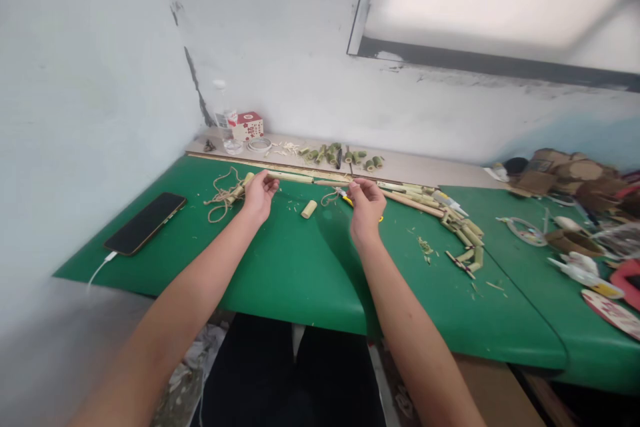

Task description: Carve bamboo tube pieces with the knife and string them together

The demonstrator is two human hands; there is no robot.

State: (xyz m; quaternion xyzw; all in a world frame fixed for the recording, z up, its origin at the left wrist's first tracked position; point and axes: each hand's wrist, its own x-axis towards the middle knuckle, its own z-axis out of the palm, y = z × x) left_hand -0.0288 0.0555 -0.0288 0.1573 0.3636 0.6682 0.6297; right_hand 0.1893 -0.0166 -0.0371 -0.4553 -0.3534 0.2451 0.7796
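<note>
Pinch grip on both sides: left hand (pixel 261 196) closed on the outer end of a pale rod (pixel 291 177), right hand (pixel 366 205) with thumb and fingertips together on a brown rod (pixel 333 183). Both rods lie near the far edge of the green mat (pixel 295 273), roughly in line, their inner ends close between the hands — cannot tell whether they touch.

Arms: both reach forward from the near edge, spread at the elbows, converging toward the work. Left forearm slants up and rightward, fingers loosely curled; right forearm slants up and leftward, wrist nearly straight, fingers bent in toward the thumb.

Between the hands, nearer the person, a short bamboo section (pixel 309 209) on its side. Just by the right hand, a yellow knife (pixel 343 194), partly hidden. Left of the left hand, bamboo pieces with twine (pixel 218 209); farther left, a dark phone (pixel 145 223) on a cable.

To the right — linked bamboo pieces (pixel 470 237) in a curve, shavings (pixel 425 245) beside. Beyond the mat, on a pale board, cut green bamboo sections (pixel 349 157), a clear bottle (pixel 231 140) and a box (pixel 249 127).
</note>
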